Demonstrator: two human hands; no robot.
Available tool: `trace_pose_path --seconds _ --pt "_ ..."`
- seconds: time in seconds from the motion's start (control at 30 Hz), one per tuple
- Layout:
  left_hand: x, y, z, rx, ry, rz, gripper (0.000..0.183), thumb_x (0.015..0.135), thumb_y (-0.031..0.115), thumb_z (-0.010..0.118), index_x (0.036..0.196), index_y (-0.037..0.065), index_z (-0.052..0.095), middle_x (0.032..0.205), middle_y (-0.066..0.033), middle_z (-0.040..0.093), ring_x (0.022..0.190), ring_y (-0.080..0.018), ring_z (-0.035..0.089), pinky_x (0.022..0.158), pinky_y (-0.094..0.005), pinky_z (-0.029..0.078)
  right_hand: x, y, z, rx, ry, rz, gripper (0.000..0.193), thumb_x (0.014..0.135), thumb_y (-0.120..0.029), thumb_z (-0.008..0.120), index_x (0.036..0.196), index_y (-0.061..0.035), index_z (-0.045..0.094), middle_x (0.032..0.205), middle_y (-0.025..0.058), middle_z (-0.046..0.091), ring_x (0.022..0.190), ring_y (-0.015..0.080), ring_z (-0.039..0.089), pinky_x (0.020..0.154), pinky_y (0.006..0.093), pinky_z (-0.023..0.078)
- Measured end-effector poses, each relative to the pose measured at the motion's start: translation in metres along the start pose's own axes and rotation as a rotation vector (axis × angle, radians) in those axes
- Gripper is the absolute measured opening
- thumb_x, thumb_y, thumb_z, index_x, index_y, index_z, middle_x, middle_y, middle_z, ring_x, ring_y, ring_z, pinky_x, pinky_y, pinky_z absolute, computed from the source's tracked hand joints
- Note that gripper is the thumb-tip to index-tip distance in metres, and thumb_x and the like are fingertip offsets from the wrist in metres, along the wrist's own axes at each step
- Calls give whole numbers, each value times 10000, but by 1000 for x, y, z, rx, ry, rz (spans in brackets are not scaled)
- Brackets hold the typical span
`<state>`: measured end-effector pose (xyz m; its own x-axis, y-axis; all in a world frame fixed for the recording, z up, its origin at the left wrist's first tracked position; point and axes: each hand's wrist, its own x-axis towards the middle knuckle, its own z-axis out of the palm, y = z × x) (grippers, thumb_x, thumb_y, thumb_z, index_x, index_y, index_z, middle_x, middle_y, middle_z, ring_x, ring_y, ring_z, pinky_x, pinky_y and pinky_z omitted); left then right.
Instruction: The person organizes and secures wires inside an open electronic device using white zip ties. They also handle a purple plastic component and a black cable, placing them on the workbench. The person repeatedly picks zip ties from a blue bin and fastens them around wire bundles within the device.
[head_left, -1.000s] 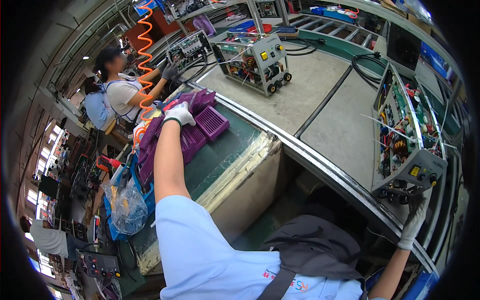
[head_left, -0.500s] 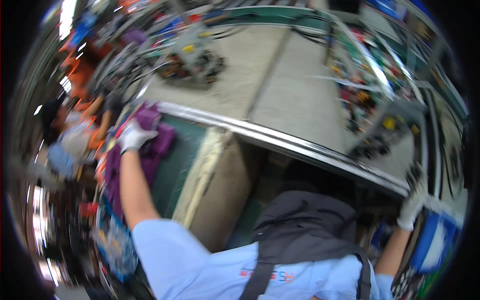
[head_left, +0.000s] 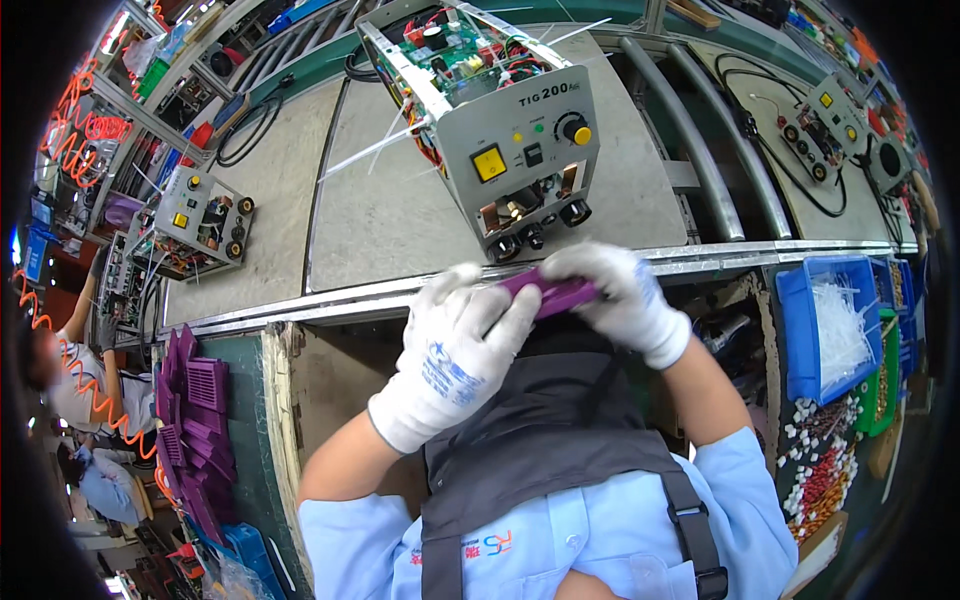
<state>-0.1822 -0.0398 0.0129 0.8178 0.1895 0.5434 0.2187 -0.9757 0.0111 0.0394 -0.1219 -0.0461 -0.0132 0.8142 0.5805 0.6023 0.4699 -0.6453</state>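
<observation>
Purple panel (head_left: pixel 556 293) pinched at both ends — left hand (head_left: pixel 462 352) and right hand (head_left: pixel 615 297) closed on it, just before the bench's near edge, below the welder (head_left: pixel 500 120). Probably light, stiff plastic — best gripped by its edges.

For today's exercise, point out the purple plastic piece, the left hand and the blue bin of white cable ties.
purple plastic piece (head_left: pixel 560 293), head view, exposed middle.
left hand (head_left: pixel 455 350), head view, gloved back.
blue bin (head_left: pixel 800 340), head view, left wall.
</observation>
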Motion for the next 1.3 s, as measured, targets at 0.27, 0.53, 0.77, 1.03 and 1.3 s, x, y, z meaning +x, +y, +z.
trace_pose_path --seconds 0.27,0.53,0.77,1.03,1.3 --pt "-5 -24 80 -207 251 -307 440 643 -96 712 1050 46 625 949 -113 637 797 -269 617 717 -348 509 22 63 -50 -79 133 44 394 648 126 687 1003 -45 663 1020 115 663 999 281 632 854 343 505" --pt "-11 -27 94 -250 262 -397 400 672 -88 728 1028 48 609 921 -91 651 786 -232 622 693 -325 517 21 80 -39 -6 81 124 383 638 81 703 995 -53 663 1031 116 652 964 294 621 828 349 503" --pt "-7 -34 100 -306 195 -397 405 664 -47 750 1032 45 609 932 -97 651 839 -268 633 736 -341 517 13 88 -32 -193 232 62 444 622 86 692 1036 -59 624 1026 126 637 978 314 615 824 379 509" --pt "-16 -44 105 -282 306 -377 442 659 -10 782 1058 35 598 943 -98 624 863 -266 621 749 -347 514 22 83 -25 -188 185 91 453 615 84 706 1036 -60 621 1002 128 632 948 315 617 812 375 507" --pt "-20 -57 112 -423 197 -595 519 708 135 792 1129 -12 526 948 -153 605 784 -295 582 719 -373 476 31 78 -15 -199 167 131 487 588 71 751 1041 -52 622 1001 131 630 950 311 622 817 365 506"
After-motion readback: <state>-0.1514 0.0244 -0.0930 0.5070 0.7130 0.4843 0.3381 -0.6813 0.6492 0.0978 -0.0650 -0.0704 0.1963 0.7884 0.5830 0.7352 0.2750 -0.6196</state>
